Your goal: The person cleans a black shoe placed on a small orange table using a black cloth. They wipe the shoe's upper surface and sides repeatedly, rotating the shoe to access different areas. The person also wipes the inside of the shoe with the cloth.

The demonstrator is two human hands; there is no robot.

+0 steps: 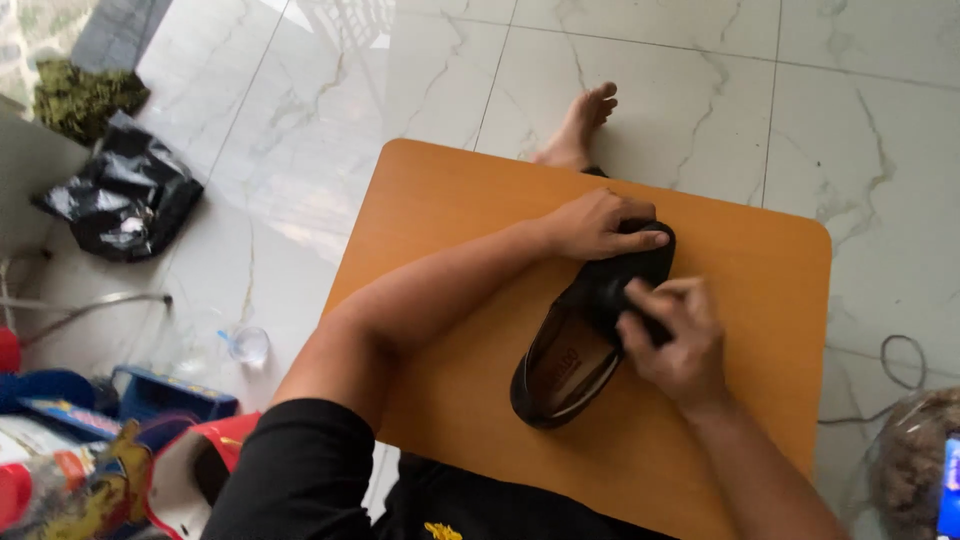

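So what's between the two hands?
The black shoe, seen in the head view. The left hand presses on its toe end and the right hand grips its upper, both touching it on the orange board.

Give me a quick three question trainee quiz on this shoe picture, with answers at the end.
1. True or false: the black shoe lies on the orange board.
2. Which hand grips the shoe's toe end? A) left hand B) right hand
3. What lies on the tiled floor at far left?

Key:
1. True.
2. A; the right hand presses on the upper, near the opening.
3. A crumpled black plastic bag.
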